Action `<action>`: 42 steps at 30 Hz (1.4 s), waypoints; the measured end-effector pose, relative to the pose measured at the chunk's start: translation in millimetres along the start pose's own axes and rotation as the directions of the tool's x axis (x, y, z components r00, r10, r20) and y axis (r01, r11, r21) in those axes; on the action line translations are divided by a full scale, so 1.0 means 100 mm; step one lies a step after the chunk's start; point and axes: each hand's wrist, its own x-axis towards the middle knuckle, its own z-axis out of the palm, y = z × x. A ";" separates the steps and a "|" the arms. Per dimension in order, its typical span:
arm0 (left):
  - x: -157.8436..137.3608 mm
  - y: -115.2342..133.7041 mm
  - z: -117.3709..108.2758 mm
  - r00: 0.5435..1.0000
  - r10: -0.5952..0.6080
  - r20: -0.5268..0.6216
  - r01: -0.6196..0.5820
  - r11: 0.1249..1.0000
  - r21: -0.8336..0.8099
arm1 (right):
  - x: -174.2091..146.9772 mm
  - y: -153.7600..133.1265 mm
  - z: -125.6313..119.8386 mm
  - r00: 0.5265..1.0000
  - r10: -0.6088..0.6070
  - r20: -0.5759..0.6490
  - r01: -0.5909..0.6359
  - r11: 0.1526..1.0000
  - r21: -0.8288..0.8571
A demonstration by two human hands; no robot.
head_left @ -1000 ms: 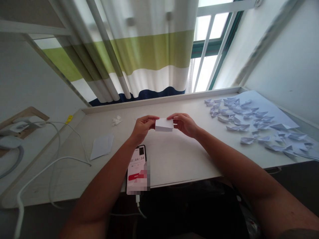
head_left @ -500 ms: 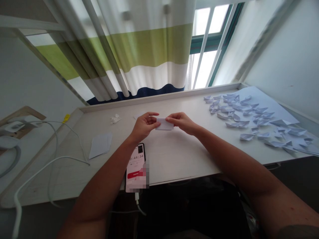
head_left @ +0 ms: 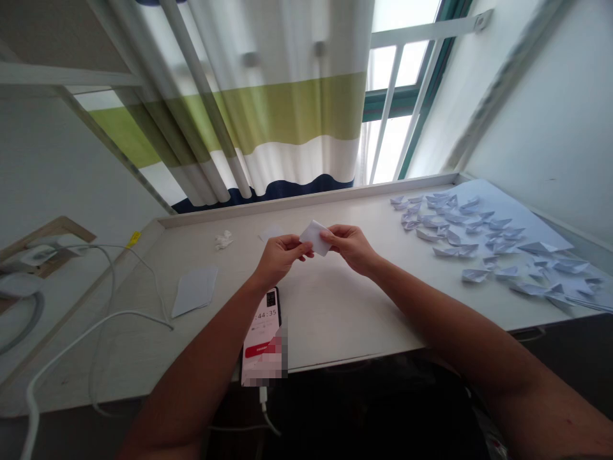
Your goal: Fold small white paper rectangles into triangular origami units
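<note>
A small folded piece of white paper (head_left: 316, 237) is held up over the middle of the desk, one corner pointing upward so that it looks like a diamond. My left hand (head_left: 283, 255) pinches its left corner between thumb and fingers. On the opposite side, my right hand (head_left: 352, 246) grips the right edge, thumb on the near face. Fingers behind the paper are partly hidden. Many folded paper boats (head_left: 454, 251) lie spread over the right side of the desk, apart from both hands.
A stack of white paper sheets (head_left: 195, 292) lies at left, with a crumpled paper (head_left: 223, 240) behind it. A phone (head_left: 261, 338) showing a timer rests at the front edge, cable plugged in. White cables (head_left: 96, 326) cross the left side. A large sheet (head_left: 517, 207) lies under some boats.
The folded paper has turned from a level rectangle to a diamond-like tilt in my hands. My left fingers have closed in on it. The camera view has tipped slightly upward.
</note>
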 end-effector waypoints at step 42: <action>0.00 0.05 -0.08 0.999 -0.008 0.044 0.005 0.998 0.067 | -0.04 0.04 -0.07 0.972 -0.077 0.221 0.171 0.881 -0.442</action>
